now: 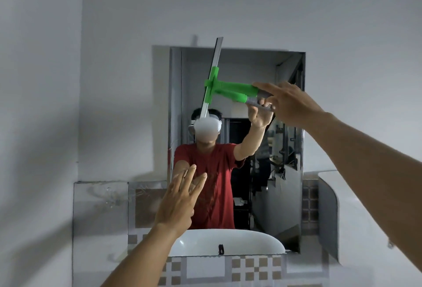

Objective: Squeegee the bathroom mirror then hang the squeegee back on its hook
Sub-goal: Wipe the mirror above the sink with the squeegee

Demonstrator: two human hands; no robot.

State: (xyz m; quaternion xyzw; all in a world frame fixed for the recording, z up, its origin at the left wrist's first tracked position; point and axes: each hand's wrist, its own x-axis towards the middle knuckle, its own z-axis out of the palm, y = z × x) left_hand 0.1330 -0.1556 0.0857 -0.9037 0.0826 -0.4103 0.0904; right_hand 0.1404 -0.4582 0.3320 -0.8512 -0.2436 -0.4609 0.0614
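Fingers (269,89) of the right hand (291,104) curl around the grey end of the squeegee (230,89) handle and pinch it tight. Its green handle points left, and its long blade stands almost upright, tilted a little, against the upper left part of the mirror (255,76). The top tip of the blade pokes up past the mirror's top edge, over the white wall (228,8). Lower down, the left hand (180,204) is held up in front of the glass with its fingers (190,177) straight and a bit spread, holding nothing. I cannot tell if it touches the glass. A person in a red shirt shows in the mirror, arm raised. At the mirror's bottom edge sits a white sink (228,240), with checked tiles (253,268) under it
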